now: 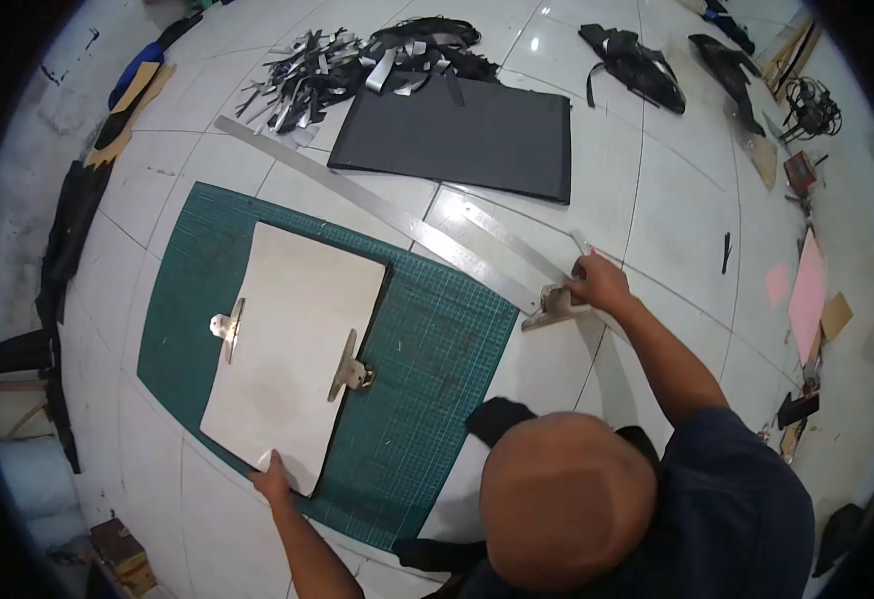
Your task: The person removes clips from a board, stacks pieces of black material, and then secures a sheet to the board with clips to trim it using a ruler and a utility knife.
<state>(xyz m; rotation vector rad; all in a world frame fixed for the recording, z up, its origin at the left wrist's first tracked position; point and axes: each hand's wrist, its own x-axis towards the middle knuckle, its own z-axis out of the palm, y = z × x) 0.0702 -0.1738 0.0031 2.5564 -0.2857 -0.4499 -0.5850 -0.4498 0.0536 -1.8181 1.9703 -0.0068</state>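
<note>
My left hand (pixel 271 479) is at the bottom edge of a pale cardboard pattern (pixel 287 349), thumb on top and the other fingers partly hidden. The cardboard lies over dark sheet material on a green cutting mat (pixel 407 439). One metal bulldog clip (pixel 233 329) bites its left edge and another bulldog clip (pixel 345 366) its right edge. My right hand (pixel 600 283) is closed on the handle of a third bulldog clip (pixel 557 307), which rests on the floor tiles beside the mat's right corner. A long steel ruler (pixel 377 212) and a shorter ruler (pixel 517 243) lie near that hand.
Beyond the mat lies a black sheet stack (pixel 457 135), with a heap of black and silver scraps (pixel 307 80) behind it. A black bag-like bundle (pixel 637 68) lies farther right. Pink paper (pixel 808 295) and coiled cable (pixel 814 108) sit along the right wall.
</note>
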